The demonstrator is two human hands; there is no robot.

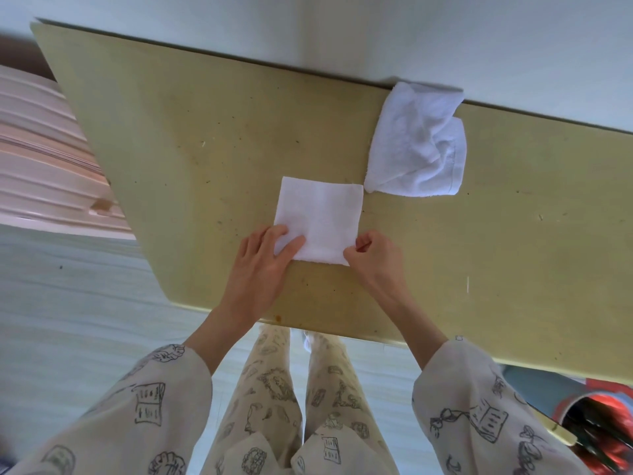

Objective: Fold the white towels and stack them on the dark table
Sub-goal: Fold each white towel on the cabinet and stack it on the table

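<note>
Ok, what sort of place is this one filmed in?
Probably a home, perhaps a bedroom: a worn yellowish table pushed against a plain wall, pink striped bedding-like fabric beside it, and the person wears printed pyjama-style clothes while folding a white towel.

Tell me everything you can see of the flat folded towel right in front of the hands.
The folded towel is white terry-looking cloth, lying flat as a neat near-square on the yellowish table, near its front edge. The left hand rests straight fingers on its near left corner; the right hand pinches its near right corner. A crumpled white towel lies just beyond its far right corner, apparently not touching.
</note>
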